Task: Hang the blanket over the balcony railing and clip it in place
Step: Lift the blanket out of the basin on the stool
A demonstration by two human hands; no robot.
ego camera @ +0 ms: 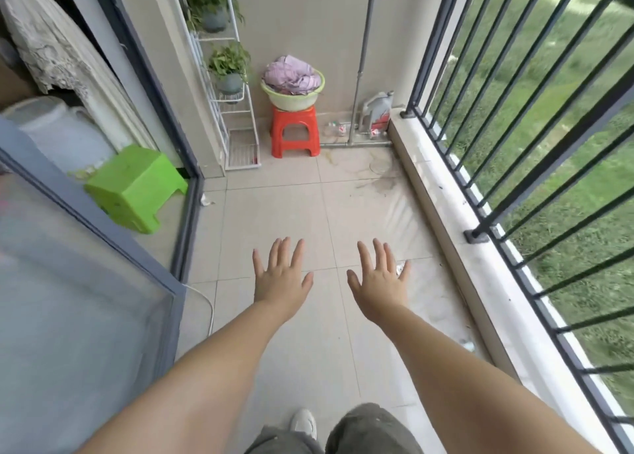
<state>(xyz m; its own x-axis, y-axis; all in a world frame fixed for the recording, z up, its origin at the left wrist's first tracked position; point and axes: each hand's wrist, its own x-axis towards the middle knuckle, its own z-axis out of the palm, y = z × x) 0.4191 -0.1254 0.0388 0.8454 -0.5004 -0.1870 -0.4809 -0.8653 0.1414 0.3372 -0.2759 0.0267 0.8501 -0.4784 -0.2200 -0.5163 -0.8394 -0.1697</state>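
A crumpled lilac blanket (291, 74) lies bunched in a pale green basin (292, 99) on a red plastic stool (295, 131) at the far end of the balcony. The dark metal balcony railing (521, 117) runs along the right side above a white ledge. My left hand (282, 282) and my right hand (379, 283) are stretched out in front of me, palms down, fingers spread, holding nothing, well short of the basin. I see no clips.
A white plant rack (223, 76) with potted plants stands left of the stool. A green stool (137, 186) sits by the sliding glass door (79, 299) on the left. Bottles and a jug (375, 110) crowd the far right corner by a vertical pipe. Tiled floor lies between.
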